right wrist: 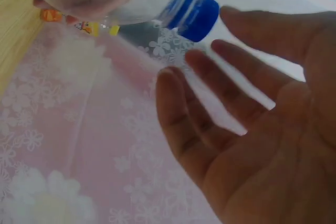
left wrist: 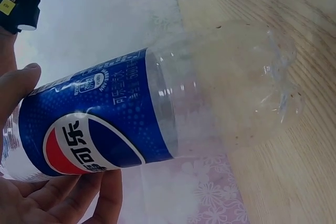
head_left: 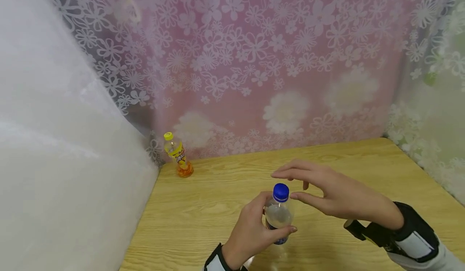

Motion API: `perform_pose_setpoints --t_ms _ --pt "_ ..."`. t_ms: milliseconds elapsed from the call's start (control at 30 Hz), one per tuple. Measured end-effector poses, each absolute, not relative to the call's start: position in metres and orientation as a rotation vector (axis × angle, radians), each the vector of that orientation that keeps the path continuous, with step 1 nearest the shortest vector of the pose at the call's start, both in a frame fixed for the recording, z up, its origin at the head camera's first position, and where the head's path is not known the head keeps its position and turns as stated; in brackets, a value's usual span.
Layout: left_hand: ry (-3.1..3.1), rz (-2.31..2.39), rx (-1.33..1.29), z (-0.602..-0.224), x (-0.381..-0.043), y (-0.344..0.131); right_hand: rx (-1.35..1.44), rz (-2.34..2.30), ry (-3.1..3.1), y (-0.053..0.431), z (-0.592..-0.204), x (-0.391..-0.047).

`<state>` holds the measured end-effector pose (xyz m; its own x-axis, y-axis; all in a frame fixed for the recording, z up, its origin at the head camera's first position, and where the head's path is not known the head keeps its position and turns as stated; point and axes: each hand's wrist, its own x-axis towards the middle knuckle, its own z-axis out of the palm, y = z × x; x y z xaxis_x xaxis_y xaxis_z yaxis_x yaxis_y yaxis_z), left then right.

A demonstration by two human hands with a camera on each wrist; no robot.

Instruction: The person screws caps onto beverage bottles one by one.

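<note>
A clear plastic Pepsi bottle (head_left: 279, 213) with a blue label (left wrist: 105, 124) is held around its upper body by my left hand (head_left: 250, 222), thumb on one side and fingers on the other. Its blue cap (head_left: 281, 192) sits on the neck, and no drink shows inside in the left wrist view. My right hand (head_left: 327, 190) hovers beside and above the cap, fingers spread and slightly bent. In the right wrist view the thumb tip is right at the edge of the cap (right wrist: 200, 18), while the other fingers stand apart from it.
A small bottle (head_left: 178, 154) with a yellow cap and some orange drink stands at the table's back left corner. Flowered sheeting (head_left: 254, 61) hangs behind the wooden table (head_left: 203, 206), and a white sheet (head_left: 72, 162) borders its left side.
</note>
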<state>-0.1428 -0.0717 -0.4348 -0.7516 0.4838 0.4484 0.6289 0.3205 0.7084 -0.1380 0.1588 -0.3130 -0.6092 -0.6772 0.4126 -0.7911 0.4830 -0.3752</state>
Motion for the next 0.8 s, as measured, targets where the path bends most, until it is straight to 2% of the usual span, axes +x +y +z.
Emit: perform_pose_setpoints --t_ms 100,200,567,800 --pt "-2.428 -1.422 -1.027 -0.435 -0.142 -0.072 1.399 0.735 -2.433 0.158 -0.314 -0.142" --pt "-2.443 -1.46 -1.015 -0.435 -0.141 -0.072 1.41 0.741 -2.391 0.156 -0.318 -0.145" --pt "-2.448 -1.445 -0.987 -0.433 -0.139 -0.065 0.966 0.628 -2.569 0.142 -0.326 -0.14" --pt "-2.379 -1.367 -1.063 -0.433 -0.14 -0.064 1.267 0.692 -2.461 0.158 -0.32 -0.141"
